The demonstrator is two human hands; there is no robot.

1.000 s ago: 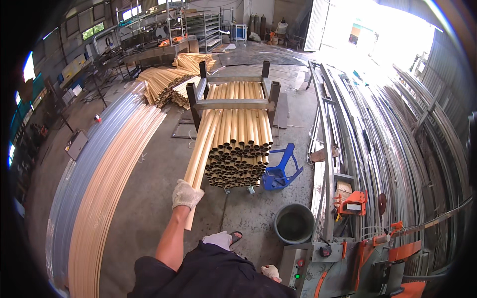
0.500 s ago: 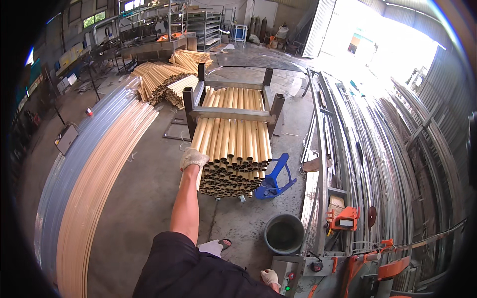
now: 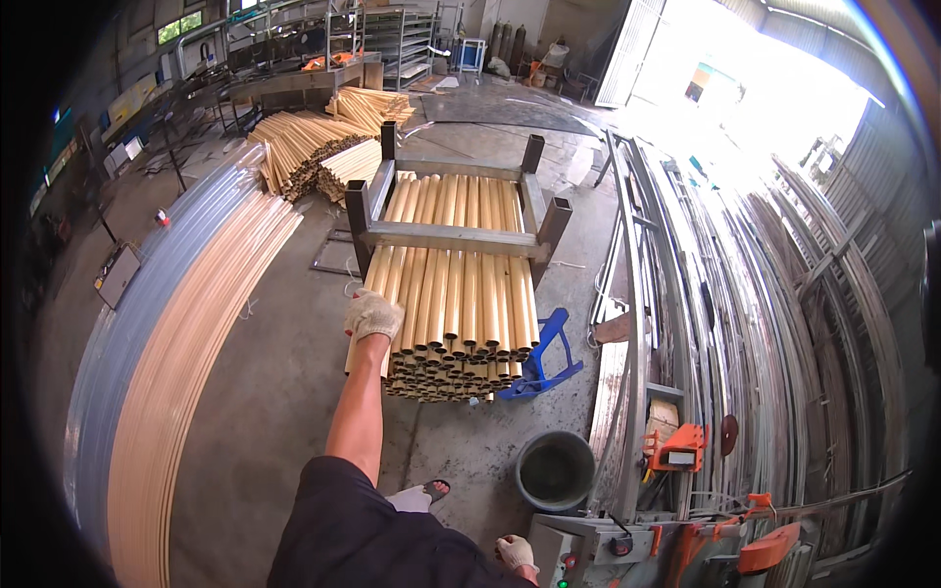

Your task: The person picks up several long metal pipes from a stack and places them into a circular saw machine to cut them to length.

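Observation:
A stack of gold-coloured round tubes (image 3: 456,304) lies lengthwise in a grey metal frame rack (image 3: 446,238), their open ends facing me. My left hand (image 3: 373,316), in a knitted glove, is closed over a tube at the stack's left edge. Part of that tube is hidden under the glove and wrist. Low in the picture, my right hand (image 3: 514,552) is gloved too, its fingers curled in. It hangs just left of a grey control box (image 3: 556,554) with red and green buttons. Whatever its fingers may hold is hidden.
A blue plastic stool (image 3: 549,363) and a dark bucket (image 3: 555,470) stand right of the rack. Long metal bars (image 3: 745,343) line the right side, with orange machine parts (image 3: 676,448) nearby. At left lie long wrapped tan strips (image 3: 196,392); further back, more gold tubes (image 3: 309,147).
My left hand has shifted slightly left on the stack. My right hand has moved left, away from the control box edge. The view has shifted a little.

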